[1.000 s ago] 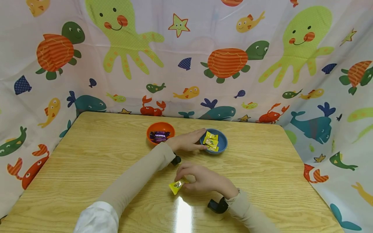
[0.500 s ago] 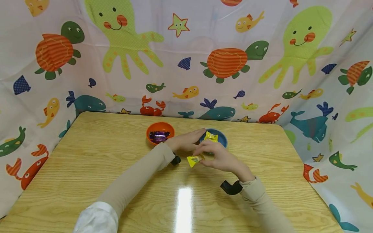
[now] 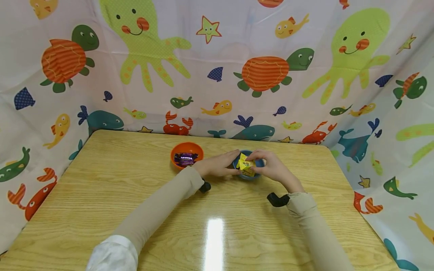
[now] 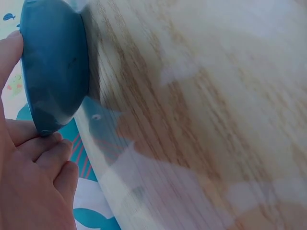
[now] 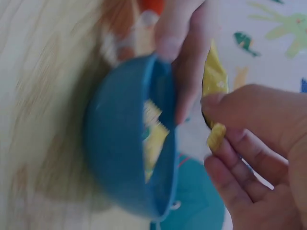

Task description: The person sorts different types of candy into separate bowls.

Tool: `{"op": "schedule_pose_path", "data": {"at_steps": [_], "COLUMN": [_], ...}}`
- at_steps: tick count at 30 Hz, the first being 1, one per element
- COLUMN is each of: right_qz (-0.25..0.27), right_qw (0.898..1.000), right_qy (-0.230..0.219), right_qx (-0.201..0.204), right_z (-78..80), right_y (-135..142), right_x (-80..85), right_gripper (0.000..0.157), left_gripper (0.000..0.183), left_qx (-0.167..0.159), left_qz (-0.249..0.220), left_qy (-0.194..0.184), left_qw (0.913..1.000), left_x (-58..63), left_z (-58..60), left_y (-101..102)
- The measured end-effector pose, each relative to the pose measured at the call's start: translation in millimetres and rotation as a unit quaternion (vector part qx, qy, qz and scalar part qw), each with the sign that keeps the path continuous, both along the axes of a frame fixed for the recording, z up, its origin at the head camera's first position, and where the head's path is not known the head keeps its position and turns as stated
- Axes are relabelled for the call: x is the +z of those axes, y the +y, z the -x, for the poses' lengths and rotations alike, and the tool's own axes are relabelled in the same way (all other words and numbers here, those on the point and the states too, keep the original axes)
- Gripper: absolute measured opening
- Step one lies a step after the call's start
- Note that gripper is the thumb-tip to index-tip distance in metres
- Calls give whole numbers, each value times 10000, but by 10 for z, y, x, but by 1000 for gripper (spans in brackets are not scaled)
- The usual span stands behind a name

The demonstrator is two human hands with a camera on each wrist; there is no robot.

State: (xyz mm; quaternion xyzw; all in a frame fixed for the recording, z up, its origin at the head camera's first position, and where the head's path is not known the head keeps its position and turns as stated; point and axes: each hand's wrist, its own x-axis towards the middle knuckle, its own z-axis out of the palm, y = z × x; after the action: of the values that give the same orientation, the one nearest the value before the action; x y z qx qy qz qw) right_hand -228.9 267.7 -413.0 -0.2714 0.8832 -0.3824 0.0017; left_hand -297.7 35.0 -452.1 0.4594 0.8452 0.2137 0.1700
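A blue bowl (image 3: 262, 163) with several yellow-wrapped candies (image 3: 249, 172) in it stands on the wooden table. My left hand (image 3: 219, 164) holds the bowl at its left side, thumb and fingers spread along the rim. The left wrist view shows that hand (image 4: 41, 167) with fingertips against the blue bowl (image 4: 57, 62). Over the bowl's opening, my right hand (image 3: 271, 165) pinches one yellow-wrapped candy (image 5: 214, 79) between thumb and fingers. More yellow wrappers (image 5: 154, 143) lie inside the bowl in the right wrist view.
An orange bowl (image 3: 191, 146) holding purple-wrapped candies (image 3: 185, 159) stands left of the blue one, close behind my left wrist. A curtain (image 3: 203, 86) with sea-animal prints hangs behind the table (image 3: 135, 162). Black camera mounts (image 3: 278, 200) sit at both wrists.
My right hand has carried the yellow-wrapped candy from the table's near middle, up and to the right, to above the blue bowl. The left hand has stayed at the bowl.
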Motion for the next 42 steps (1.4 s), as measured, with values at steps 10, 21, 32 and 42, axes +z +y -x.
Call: {"op": "schedule_pose_path", "data": {"at_steps": [10, 21, 32, 42], "right_qz": [-821, -1235, -1066, -814], "right_qw": [9955, 9917, 9936, 9951], "right_qy": [301, 150, -8, -22], "right_qx": [-369, -327, -382, -568], "right_z": [163, 149, 108, -56], "right_y": [66, -7, -11, -45], "right_x": [-277, -278, -244, 9], "right_gripper": [23, 20, 22, 31], "left_gripper": [92, 93, 92, 83], "left_qx": [150, 161, 177, 234], "left_qz": [214, 276, 193, 467], "left_qy": [-10, -19, -263, 241], "left_qw": [9997, 9995, 9993, 9983], "left_x": [18, -27, -1, 284], "left_z": [-7, 11, -11, -121], "left_y": [3, -1, -10, 2]}}
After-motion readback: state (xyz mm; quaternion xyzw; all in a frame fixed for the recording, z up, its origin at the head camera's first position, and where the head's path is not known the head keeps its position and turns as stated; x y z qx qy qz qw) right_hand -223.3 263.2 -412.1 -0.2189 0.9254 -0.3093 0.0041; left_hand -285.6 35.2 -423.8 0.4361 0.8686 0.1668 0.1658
